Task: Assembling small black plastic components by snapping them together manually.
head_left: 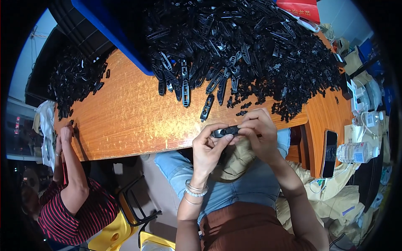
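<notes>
Just past the table's near edge, over my lap, my left hand [209,146] pinches a black elongated plastic part [220,132] between thumb and fingers. My right hand [260,133] is closed at the other end of that part, its fingertips pressed against it; whether a smaller piece sits under them I cannot tell. On the table [125,117], a similar long black part [207,108] lies apart from the heap, beyond my left hand. Small black clips [242,113] lie beyond my right hand.
A big heap of black plastic parts [217,37] covers the far table beside a blue bin [121,37]. At left, a person in a striped top [79,213] works near another heap [75,79]. Right: a phone [329,152] and plastic bottles [356,152].
</notes>
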The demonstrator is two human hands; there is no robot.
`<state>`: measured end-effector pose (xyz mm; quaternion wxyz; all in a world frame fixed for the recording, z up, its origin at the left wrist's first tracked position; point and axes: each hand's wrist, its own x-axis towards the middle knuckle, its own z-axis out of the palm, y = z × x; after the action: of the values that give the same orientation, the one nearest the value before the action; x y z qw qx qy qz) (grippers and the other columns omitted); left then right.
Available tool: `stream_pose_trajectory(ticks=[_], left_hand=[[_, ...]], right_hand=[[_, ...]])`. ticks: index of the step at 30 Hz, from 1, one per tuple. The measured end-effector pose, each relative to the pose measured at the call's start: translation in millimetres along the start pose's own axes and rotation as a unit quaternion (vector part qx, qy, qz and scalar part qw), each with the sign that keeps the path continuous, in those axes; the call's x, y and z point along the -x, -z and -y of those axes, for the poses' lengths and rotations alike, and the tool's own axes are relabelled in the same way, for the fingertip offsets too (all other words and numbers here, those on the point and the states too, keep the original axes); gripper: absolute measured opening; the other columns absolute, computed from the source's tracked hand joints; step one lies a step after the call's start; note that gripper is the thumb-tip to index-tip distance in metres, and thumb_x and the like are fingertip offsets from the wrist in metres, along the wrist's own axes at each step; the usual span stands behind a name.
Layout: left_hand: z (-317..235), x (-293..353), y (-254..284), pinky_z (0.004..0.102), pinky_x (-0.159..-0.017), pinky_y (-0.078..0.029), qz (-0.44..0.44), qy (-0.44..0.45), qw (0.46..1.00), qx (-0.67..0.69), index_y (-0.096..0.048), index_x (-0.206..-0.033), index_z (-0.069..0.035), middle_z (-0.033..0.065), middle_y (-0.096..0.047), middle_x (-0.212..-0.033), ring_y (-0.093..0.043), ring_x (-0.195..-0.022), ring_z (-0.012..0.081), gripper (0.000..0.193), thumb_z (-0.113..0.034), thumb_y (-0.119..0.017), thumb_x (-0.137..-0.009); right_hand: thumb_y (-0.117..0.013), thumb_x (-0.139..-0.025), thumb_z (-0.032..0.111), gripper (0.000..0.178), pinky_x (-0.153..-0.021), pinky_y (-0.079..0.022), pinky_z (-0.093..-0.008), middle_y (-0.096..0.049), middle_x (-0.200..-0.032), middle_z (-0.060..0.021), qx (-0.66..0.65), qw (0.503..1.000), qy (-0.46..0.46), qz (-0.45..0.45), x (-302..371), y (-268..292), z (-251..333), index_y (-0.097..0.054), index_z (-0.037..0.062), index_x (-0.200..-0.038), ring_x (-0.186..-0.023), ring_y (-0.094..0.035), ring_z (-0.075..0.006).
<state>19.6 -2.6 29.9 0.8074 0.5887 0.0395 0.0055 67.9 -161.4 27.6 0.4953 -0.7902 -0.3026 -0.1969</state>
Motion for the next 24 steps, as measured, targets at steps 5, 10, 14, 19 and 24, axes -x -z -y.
stream_pose_trajectory(ticks=[5, 10, 14, 19, 24], left_hand=[[5, -2, 6, 0.0172, -0.060, -0.050, -0.006, -0.018, 0.999, -0.041, -0.055, -0.096, 0.005, 0.0060, -0.062, -0.083, -0.062, -0.069, 0.0074, 0.015, 0.008, -0.059, -0.082], [12, 3, 10, 0.0181, -0.061, -0.049, 0.010, -0.004, 0.995, -0.099, -0.058, -0.096, 0.004, 0.0061, -0.063, -0.084, -0.061, -0.068, 0.0070, 0.014, 0.007, -0.058, -0.082], [9, 0, 27, 0.0243, -0.066, -0.049, 0.058, -0.042, 0.971, -0.228, -0.065, -0.093, 0.002, 0.0085, -0.067, -0.083, -0.063, -0.072, 0.0115, 0.011, -0.001, -0.060, -0.083], [13, -35, 31, 0.0284, -0.058, -0.044, -0.142, -0.202, 0.855, -0.456, -0.061, -0.087, 0.004, 0.0089, -0.057, -0.077, -0.054, -0.061, 0.0169, 0.018, -0.004, -0.071, -0.074], [30, -55, 36, 0.0310, -0.061, -0.044, -0.161, -0.183, 0.825, -0.509, -0.058, -0.088, 0.004, 0.0112, -0.052, -0.079, -0.053, -0.066, 0.0216, 0.023, -0.006, -0.071, -0.073]], right_hand=[[-0.067, -0.078, 0.003, 0.023, -0.058, -0.041, -0.0186, -0.056, -0.078, -0.0007, -0.174, 0.941, -0.268, 0.109, 8, 1, 3, -0.062, 0.0004, -0.100, -0.072, -0.051, -0.0059], [-0.066, -0.080, 0.004, 0.026, -0.059, -0.045, -0.0189, -0.062, -0.075, -0.0017, -0.244, 0.907, -0.319, 0.128, 26, -1, -2, -0.060, 0.0002, -0.106, -0.065, -0.055, -0.0055], [-0.062, -0.084, 0.006, 0.015, -0.060, -0.046, -0.0214, -0.064, -0.073, -0.0039, -0.301, 0.872, -0.329, 0.203, 32, 6, -2, -0.064, -0.0007, -0.098, -0.067, -0.060, -0.0081], [-0.058, -0.084, 0.003, 0.011, -0.060, -0.047, -0.0277, -0.061, -0.074, -0.0087, -0.141, 0.948, -0.210, 0.192, 20, 4, -12, -0.065, -0.0003, -0.092, -0.067, -0.061, -0.0184], [-0.060, -0.075, -0.001, 0.010, -0.065, -0.044, -0.0335, -0.055, -0.087, -0.0124, 0.188, 0.976, -0.007, 0.112, -2, -12, -44, -0.062, 0.0002, -0.085, -0.080, -0.054, -0.0289]])
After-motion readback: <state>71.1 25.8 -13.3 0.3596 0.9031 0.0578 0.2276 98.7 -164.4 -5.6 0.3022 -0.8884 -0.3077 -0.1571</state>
